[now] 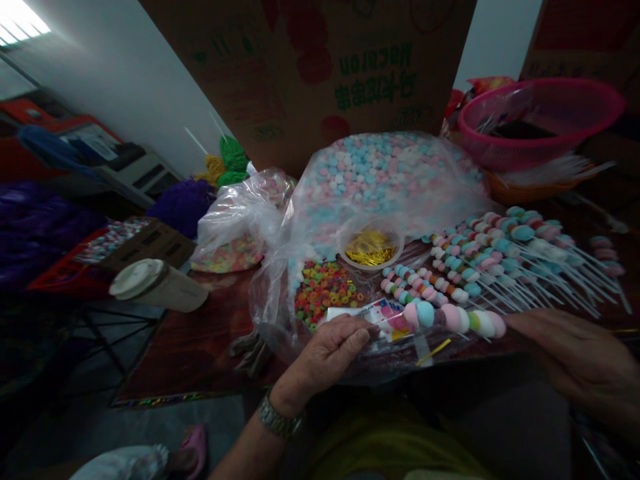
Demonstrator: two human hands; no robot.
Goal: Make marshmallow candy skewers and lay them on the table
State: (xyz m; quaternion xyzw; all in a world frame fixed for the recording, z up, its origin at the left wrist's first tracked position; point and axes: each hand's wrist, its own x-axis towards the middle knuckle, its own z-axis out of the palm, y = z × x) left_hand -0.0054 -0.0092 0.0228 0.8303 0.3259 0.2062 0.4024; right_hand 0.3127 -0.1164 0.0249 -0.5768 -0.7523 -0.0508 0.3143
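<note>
Mostly, the dark red table (170, 347) lay under everything, with a big cardboard box (280, 87) standing behind, perhaps as a backstop. In front of the box slumped a clear bag of marshmallows (385, 180), its loose plastic spread towards me, I suppose for easy reaching. To its right was a pink basket (540, 155). The threaded sticks (493, 259) lay heaped on my right, bare ends turned towards my side, likely for easy lifting.

My left hand (340, 343) had thumb and fingers pinched together on what looked like a clear wrapper (384, 325) at one end of a candy stick (453, 319); my right hand (585, 360) was blurred at the other end, and I couldn't tell whether its fingers gripped. The candy stick lay nearly level between them, probably to keep it steady. Beyond it sat a bowl (373, 268) of gold ties (373, 252), then small coloured rings (325, 290), and nearby one yellow strip (434, 352).
</note>
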